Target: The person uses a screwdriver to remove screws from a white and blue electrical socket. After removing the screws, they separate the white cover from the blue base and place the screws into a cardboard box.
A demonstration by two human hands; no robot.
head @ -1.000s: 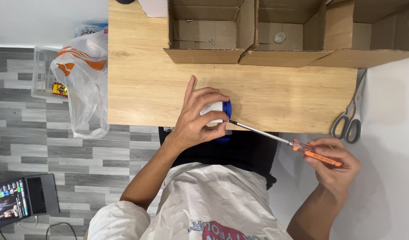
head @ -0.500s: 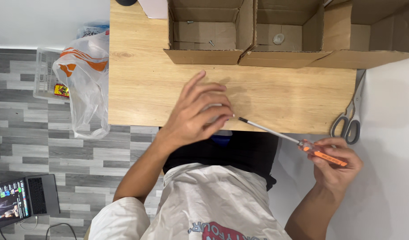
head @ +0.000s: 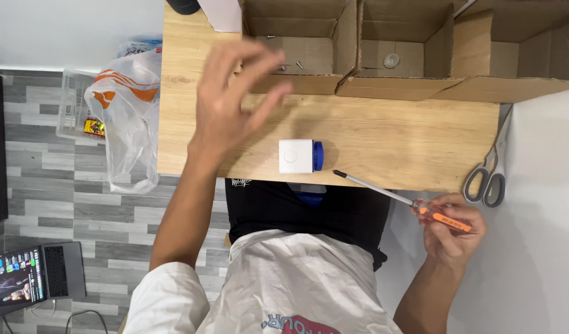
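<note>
Right hand (head: 452, 232), lower right of frame, fingers closed around orange-handled screwdriver with thin metal shaft (head: 408, 200); tip points up-left at wooden table (head: 389, 142) edge. Left hand (head: 232, 93), upper middle-left, open with fingers spread, holding nothing, raised over table near open cardboard boxes (head: 358, 43). Small white cube with blue side (head: 297, 156) sits alone at frame centre near table's front edge. Grey-handled scissors (head: 490, 173) at right. White plastic bag (head: 128, 117) at left.
</note>
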